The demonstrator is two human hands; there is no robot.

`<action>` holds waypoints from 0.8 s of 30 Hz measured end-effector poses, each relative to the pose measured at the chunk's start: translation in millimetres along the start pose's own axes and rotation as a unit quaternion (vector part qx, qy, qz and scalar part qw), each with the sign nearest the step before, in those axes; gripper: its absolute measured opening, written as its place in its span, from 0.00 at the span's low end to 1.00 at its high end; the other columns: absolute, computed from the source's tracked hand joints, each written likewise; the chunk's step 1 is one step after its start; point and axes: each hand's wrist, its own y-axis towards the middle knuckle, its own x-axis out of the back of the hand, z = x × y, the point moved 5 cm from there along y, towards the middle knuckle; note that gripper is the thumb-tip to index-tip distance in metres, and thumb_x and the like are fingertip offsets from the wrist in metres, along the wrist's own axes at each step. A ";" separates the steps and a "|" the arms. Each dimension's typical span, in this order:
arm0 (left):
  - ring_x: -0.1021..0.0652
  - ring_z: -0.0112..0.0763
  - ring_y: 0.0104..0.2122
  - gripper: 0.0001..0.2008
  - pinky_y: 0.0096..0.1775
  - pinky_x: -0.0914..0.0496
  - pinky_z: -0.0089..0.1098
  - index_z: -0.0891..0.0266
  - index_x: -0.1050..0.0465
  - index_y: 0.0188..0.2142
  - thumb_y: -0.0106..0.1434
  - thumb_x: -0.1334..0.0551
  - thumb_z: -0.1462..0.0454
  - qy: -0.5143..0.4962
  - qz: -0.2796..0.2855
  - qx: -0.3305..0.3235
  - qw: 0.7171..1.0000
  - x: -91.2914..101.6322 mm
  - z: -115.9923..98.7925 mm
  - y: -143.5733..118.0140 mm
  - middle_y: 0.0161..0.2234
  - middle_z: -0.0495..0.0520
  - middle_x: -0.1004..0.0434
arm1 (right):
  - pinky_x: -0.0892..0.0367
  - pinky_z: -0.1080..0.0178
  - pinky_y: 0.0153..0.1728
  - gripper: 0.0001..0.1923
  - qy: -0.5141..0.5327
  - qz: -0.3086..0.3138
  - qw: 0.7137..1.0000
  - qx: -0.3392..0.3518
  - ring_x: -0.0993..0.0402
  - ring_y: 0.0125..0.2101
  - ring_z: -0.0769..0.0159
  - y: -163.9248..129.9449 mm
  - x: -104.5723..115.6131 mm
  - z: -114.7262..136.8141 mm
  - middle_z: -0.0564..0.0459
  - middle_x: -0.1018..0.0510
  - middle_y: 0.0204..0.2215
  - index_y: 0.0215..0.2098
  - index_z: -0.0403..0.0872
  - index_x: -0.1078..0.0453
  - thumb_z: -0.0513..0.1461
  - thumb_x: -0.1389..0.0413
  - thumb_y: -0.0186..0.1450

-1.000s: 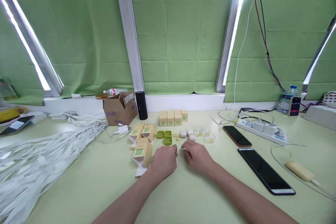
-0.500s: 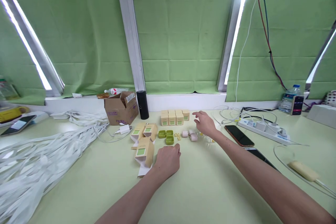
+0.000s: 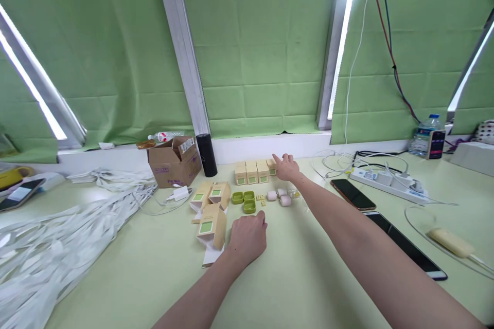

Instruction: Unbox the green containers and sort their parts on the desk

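My right hand (image 3: pixel 286 167) reaches to the back with fingers stretched out, its index fingertip at the rightmost closed small box (image 3: pixel 271 166). Beside that box stand several closed kraft boxes (image 3: pixel 252 172) in a block. Nearer me, my left hand (image 3: pixel 248 236) rests on the table as a loose fist, with nothing visible in it. Left of it lie three opened kraft boxes (image 3: pixel 213 223) with flaps out. Between the hands are three green square cups (image 3: pixel 249 206), tiny yellow pieces (image 3: pixel 263 200), three pale pink rounded pieces (image 3: pixel 285 200) and a clear bag with yellow bits (image 3: pixel 295 193).
A brown carton (image 3: pixel 173 162) and a black cylinder (image 3: pixel 207 155) stand at the back left. White strips (image 3: pixel 85 236) cover the left side. On the right lie phones (image 3: pixel 405 244), a power strip (image 3: pixel 389 185), cables and a cream-coloured device (image 3: pixel 451 242).
My right hand has moved left and back to the rightmost closed box, uncovering more of the clear bag. My left hand stays nearly still. The view has shifted slightly.
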 end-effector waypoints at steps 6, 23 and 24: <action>0.17 0.49 0.41 0.11 0.39 0.29 0.39 0.59 0.29 0.46 0.72 0.50 0.62 0.002 -0.007 -0.005 1.000 -0.5 0.3 0.1 0.40 0.59 0.16 | 0.42 0.46 0.57 0.42 0.008 0.034 0.999 -0.022 0.49 0.68 0.40 12.7 -8.2 -3.9 0.36 0.44 0.67 0.74 0.59 0.54 0.43 0.39 0.69; 0.17 0.48 0.40 0.10 0.38 0.30 0.38 0.59 0.29 0.45 0.73 0.49 0.63 -0.005 -0.017 -0.002 1.000 -3.3 1.9 2.6 0.39 0.60 0.16 | 0.33 0.58 0.46 0.19 0.148 -0.077 0.986 -0.031 0.26 0.52 0.55 -17.4 33.7 -9.1 0.40 0.26 0.57 0.59 0.48 0.43 0.41 0.46 0.72; 0.17 0.48 0.39 0.10 0.38 0.30 0.38 0.59 0.29 0.44 0.73 0.49 0.63 -0.008 -0.020 0.006 1.000 -2.6 2.7 3.0 0.38 0.60 0.17 | 0.32 0.59 0.48 0.21 0.161 -0.095 0.982 -0.024 0.27 0.53 0.56 -27.7 41.1 -9.4 0.41 0.27 0.58 0.61 0.48 0.45 0.41 0.47 0.72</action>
